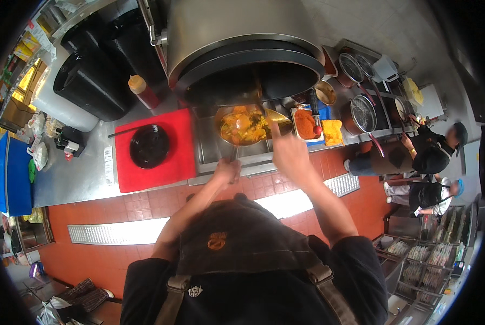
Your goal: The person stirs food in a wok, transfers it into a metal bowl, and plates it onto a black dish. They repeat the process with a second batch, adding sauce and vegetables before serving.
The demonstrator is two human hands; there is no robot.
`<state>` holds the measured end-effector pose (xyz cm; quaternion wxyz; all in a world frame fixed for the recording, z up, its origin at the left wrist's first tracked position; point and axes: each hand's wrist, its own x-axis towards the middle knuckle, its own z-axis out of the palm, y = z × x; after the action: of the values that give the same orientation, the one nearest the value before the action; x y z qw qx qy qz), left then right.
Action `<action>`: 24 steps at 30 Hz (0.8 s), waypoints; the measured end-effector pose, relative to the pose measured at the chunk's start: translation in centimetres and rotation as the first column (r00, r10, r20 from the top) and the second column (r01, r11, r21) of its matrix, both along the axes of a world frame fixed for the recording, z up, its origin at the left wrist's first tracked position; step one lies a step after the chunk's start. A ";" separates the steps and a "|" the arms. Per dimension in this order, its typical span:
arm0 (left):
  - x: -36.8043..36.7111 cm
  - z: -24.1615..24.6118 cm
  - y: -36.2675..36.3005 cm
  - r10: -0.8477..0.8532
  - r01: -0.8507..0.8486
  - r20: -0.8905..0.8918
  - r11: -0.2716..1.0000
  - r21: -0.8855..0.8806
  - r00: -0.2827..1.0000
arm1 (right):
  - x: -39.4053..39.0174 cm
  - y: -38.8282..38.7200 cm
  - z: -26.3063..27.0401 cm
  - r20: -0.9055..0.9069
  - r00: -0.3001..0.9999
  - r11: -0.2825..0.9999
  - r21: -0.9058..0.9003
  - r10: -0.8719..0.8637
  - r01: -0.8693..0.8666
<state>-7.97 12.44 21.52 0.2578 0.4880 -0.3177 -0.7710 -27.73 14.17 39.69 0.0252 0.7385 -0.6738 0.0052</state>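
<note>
My left hand (227, 170) grips the handle (235, 152) of a round metal pan. Yellow-orange food in sauce, with vegetable pieces, fills the pan (244, 128). Over the pan's right side, my right hand (290, 156) reaches forward with its fingers bunched. Blur hides whether a thin utensil is held at its fingertips. Just beyond these fingers sits a shiny metal vessel (282, 122), partly covered. To the left, a black bowl (149, 146) rests on a red cloth (181, 162), with a dark stick-like utensil (126, 131) beside it.
A large metal hood with a dark rim (250, 50) overhangs the pan. Right of my hand are a tray of orange-red powder (306, 124), a black-handled utensil (314, 105) and a yellow cloth (332, 133). A sauce bottle (143, 91) stands left. Two people work at the right.
</note>
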 end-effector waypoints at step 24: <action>-5.3 -1.9 0.9 0.036 -0.037 -0.041 0.999 -0.015 0.999 | -2.2 -12.6 1.1 0.064 0.976 0.932 -0.318 0.207 -0.177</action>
<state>-13.29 13.35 19.62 0.2821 0.4758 -0.3096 -0.7734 -29.89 1.58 40.80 0.1075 0.7865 -0.5896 0.1490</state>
